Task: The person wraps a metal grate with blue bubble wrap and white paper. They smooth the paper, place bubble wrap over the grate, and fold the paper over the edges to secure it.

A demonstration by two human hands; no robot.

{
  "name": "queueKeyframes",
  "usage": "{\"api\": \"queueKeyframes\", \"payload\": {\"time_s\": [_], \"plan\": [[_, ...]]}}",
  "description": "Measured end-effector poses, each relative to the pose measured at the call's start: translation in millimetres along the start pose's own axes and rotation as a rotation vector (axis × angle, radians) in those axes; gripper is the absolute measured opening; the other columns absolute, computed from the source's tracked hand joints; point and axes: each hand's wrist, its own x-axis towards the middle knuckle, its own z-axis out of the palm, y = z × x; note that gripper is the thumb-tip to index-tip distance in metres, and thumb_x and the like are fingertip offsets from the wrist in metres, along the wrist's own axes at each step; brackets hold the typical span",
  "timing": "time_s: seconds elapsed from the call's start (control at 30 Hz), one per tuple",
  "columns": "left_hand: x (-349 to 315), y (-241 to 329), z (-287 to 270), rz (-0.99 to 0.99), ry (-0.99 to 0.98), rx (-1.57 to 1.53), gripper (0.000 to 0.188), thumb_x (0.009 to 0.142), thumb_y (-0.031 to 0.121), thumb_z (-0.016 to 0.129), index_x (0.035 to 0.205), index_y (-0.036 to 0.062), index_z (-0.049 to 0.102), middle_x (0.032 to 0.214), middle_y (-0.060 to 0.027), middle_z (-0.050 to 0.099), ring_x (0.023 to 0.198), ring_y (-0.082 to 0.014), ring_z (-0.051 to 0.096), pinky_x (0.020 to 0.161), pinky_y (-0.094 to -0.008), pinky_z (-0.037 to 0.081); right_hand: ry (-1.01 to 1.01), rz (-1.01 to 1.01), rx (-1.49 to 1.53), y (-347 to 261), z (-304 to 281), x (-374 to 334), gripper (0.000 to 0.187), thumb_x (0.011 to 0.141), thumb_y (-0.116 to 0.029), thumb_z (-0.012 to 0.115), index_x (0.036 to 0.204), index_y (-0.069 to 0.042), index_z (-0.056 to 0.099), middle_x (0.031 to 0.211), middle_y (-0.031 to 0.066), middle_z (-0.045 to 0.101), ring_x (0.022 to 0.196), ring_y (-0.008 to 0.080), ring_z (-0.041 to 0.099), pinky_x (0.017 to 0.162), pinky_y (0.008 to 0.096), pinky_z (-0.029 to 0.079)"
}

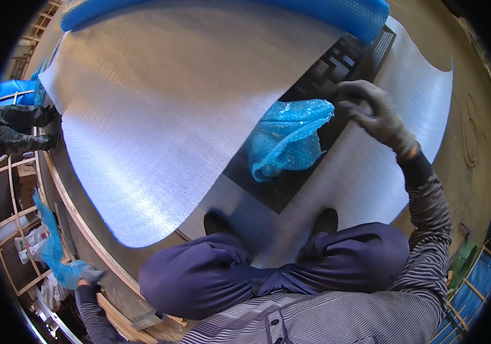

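Note:
Far out at the lower left, my gloved left hand (92,276) grips a long strip of blue bubble wrap (56,249) that trails upward from it. My right hand (380,117), in a grey work glove, hovers at the right with its fingers apart and bent, nothing in them. Just left of it lies a crumpled piece of blue bubble wrap (288,140). That piece rests on a dark panel with a cut-out pattern (337,66). A large silvery foam sheet (182,114) partly covers the panel from the left. Silvery sheet (411,109) also spreads out along the panel's right side.
A big blue roll (228,7) lies across the far end. Another person's legs (19,132) stand at the left, beside wooden crate frames (13,221). Coiled cord (472,140) lies on the floor at the right. My shoes (216,222) are at the panel's near end.

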Motion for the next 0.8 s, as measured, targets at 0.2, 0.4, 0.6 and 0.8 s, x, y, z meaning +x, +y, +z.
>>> {"api": "queueKeyframes", "payload": {"time_s": [0.2,0.4,0.6,0.8], "plan": [[-172.4,219.6,66.8,1.726,-0.011,0.445,0.028,0.093,0.029,0.073,0.111,0.008,0.074,0.084,-0.0157,0.074,0.069,-0.0251,0.073,0.066,-0.0329,0.057,-0.094,-0.301,-0.213,-57.9,81.0,-12.2,0.064,0.09,-0.059,0.068,0.125,-0.006,0.064,0.118,0.0202,0.066,0.107,0.0373,0.066,0.093,0.0505,0.051],[-247.7,419.1,144.7,1.45,0.088,0.278,0.054,0.098,0.051,0.061,0.125,0.0042,0.067,0.103,-0.0268,0.072,0.1,-0.0359,0.071,0.088,-0.0427,0.054,-0.427,0.191,-0.449,-9.0,158.7,-11.8,0.068,0.092,-0.061,0.06,0.136,-0.009,0.059,0.133,0.023,0.058,0.129,0.042,0.051,0.112,0.0572,0.034],[-232.3,485.4,224.7,1.093,-0.059,-0.193,0.108,0.085,0.076,0.061,0.14,-0.0151,0.046,0.134,-0.0351,0.057,0.121,-0.0436,0.061,0.103,-0.0422,0.049,-0.368,0.09,-0.264,25.1,184.2,-29.6,0.065,0.088,-0.051,0.065,0.139,-0.01,0.058,0.141,0.0257,0.05,0.134,0.044,0.046,0.116,0.0605,0.028],[-248.2,479.7,213.5,0.946,-0.134,-0.517,0.11,0.08,0.073,0.069,0.143,-0.0133,0.044,0.137,-0.0318,0.057,0.126,-0.0396,0.059,0.104,-0.0425,0.049,-0.455,0.245,0.537,16.6,184.9,-9.3,0.052,0.092,-0.037,0.068,0.13,-0.002,0.062,0.126,0.0171,0.063,0.121,0.0292,0.059,0.108,0.0389,0.043]]}}
